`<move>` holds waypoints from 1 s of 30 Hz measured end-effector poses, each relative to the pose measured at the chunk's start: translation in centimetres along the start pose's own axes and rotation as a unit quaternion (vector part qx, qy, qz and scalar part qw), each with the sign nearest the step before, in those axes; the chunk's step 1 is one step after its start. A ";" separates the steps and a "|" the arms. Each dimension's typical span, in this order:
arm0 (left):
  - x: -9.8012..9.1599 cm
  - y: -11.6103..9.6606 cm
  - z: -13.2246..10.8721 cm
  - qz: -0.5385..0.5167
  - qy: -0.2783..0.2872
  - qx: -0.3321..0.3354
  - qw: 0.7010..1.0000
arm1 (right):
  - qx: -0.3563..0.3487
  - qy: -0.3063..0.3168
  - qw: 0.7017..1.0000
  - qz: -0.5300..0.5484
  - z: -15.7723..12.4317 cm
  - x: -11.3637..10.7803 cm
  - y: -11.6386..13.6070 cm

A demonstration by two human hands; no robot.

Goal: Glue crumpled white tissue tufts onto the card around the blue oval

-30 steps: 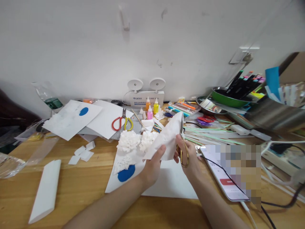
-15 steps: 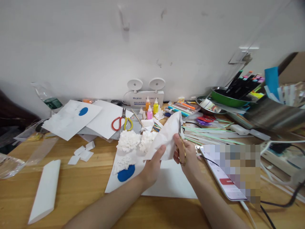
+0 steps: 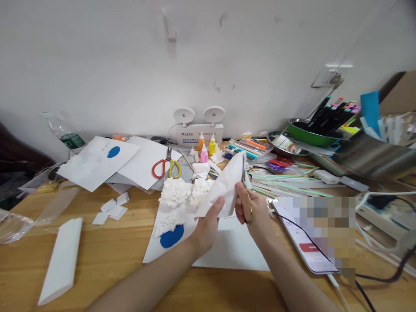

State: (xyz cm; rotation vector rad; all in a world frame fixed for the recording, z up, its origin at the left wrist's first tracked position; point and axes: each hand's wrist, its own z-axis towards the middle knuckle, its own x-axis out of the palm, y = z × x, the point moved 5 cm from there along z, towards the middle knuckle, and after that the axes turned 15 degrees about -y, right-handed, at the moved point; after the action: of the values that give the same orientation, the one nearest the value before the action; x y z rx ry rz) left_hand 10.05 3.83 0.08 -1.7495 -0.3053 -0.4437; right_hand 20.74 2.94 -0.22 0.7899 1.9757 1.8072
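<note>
Between both hands a folded white tissue (image 3: pixel 224 190) is held up above the desk. My left hand (image 3: pixel 208 225) grips its lower left part, thumb on top. My right hand (image 3: pixel 255 212) is closed round gold-handled scissors (image 3: pixel 250 207), whose blades lie along the tissue's right edge. Under the hands is a white sheet of paper (image 3: pixel 234 251). On its left part sit crumpled white tissue pieces (image 3: pixel 175 192) and a blue oval patch (image 3: pixel 172 237), partly covered by white bits.
Red-and-yellow-handled scissors (image 3: pixel 166 167) lie on papers behind. Small white paper squares (image 3: pixel 112 209) and a folded tissue pack (image 3: pixel 61 260) are at left. Paint bottles (image 3: pixel 204 154) stand by the wall. A phone (image 3: pixel 307 242) with a cable lies right, near straws (image 3: pixel 276 182).
My right hand and the scissors have shifted slightly left along the tissue's edge. The left hand has barely moved.
</note>
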 end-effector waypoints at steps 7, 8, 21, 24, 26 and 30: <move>0.7 -0.1 -0.4 -0.011 0.056 -0.007 0.998 | -0.033 0.010 0.999 -0.006 -0.2 -0.2 0.8; 0.8 -0.1 -0.4 -0.012 0.055 -0.009 0.998 | -0.032 0.008 0.999 -0.004 -0.2 -0.3 0.8; 0.5 -0.1 -0.6 -0.011 0.033 -0.008 0.999 | -0.012 -0.012 0.999 0.035 0.5 -0.6 0.2; 0.4 -0.2 -0.6 0.004 0.020 -0.002 1.000 | -0.006 -0.012 0.999 0.038 0.5 -0.6 0.0; 0.5 -0.2 -0.6 0.002 0.020 -0.005 1.000 | -0.005 -0.010 0.999 0.031 0.5 -0.6 0.1; 0.7 0.3 -0.5 -0.002 0.049 -0.023 0.999 | -0.010 -0.014 1.000 0.008 0.3 -0.5 0.5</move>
State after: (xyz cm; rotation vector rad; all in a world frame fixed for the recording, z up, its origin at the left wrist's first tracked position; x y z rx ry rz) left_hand 10.75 3.23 0.26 -1.7666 -0.2306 -0.5420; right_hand 21.39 2.89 0.15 0.8223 1.9361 1.8121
